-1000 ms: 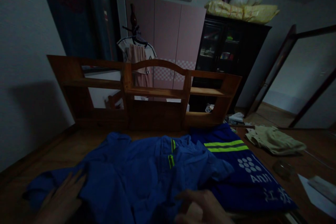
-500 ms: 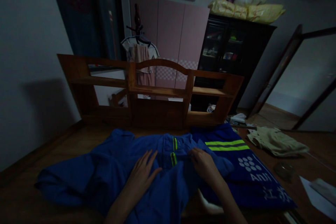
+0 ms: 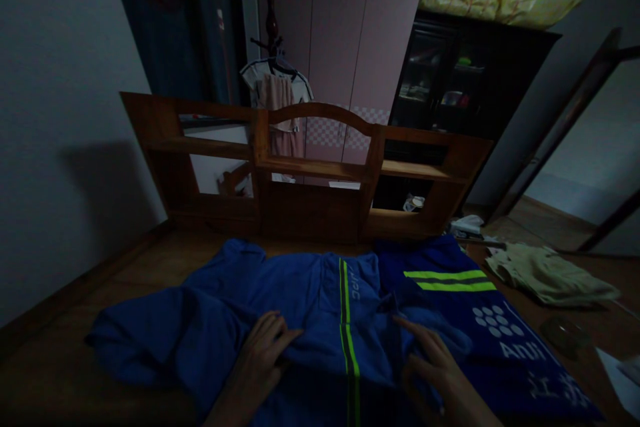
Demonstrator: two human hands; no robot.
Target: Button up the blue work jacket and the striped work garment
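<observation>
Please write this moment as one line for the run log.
left hand: on lighter garment | right hand: over lighter garment, contact unclear | ANJI garment: partly under lighter garment

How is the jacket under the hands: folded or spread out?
Spread out, a bit rumpled: the jacket lies wide, one sleeve reaching out past the left hand.

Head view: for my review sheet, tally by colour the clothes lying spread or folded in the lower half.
Medium-blue work garment: 1
Royal-blue "ANJI" garment: 1
Khaki folded pile: 1, its layers too dim to count
Total: 3
</observation>
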